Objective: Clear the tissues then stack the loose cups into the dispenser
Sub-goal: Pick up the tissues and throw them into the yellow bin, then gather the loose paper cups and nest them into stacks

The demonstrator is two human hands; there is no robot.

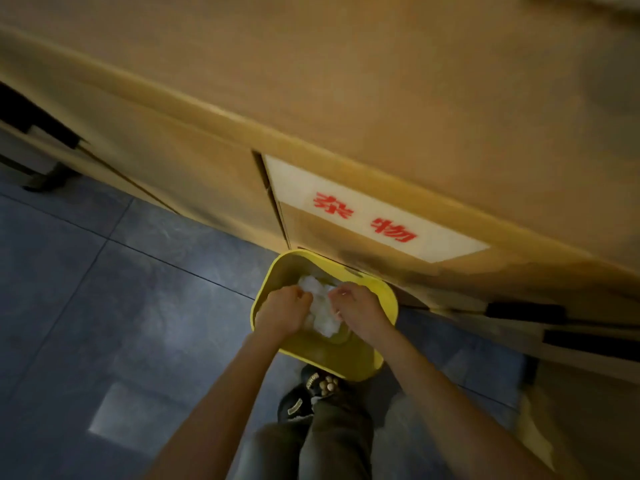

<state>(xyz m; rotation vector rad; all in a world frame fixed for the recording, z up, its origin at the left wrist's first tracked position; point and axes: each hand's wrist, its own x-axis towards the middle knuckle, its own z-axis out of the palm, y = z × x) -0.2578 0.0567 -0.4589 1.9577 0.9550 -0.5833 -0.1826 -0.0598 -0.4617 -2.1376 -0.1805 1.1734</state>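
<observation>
A wad of crumpled white tissues (320,308) sits between my two hands over the open mouth of a yellow bin (388,299) on the floor. My left hand (284,310) grips the wad from the left with curled fingers. On the other side, my right hand (356,308) pinches it. Both hands are inside the bin's rim. Part of the wad is hidden behind my fingers. No cups or dispenser are in sight.
A wooden counter (346,98) with cabinet doors rises right behind the bin; one door bears a white label with red characters (367,216). Dark grey floor tiles (104,289) spread to the left. My legs and a dark shoe (311,393) stand just below the bin.
</observation>
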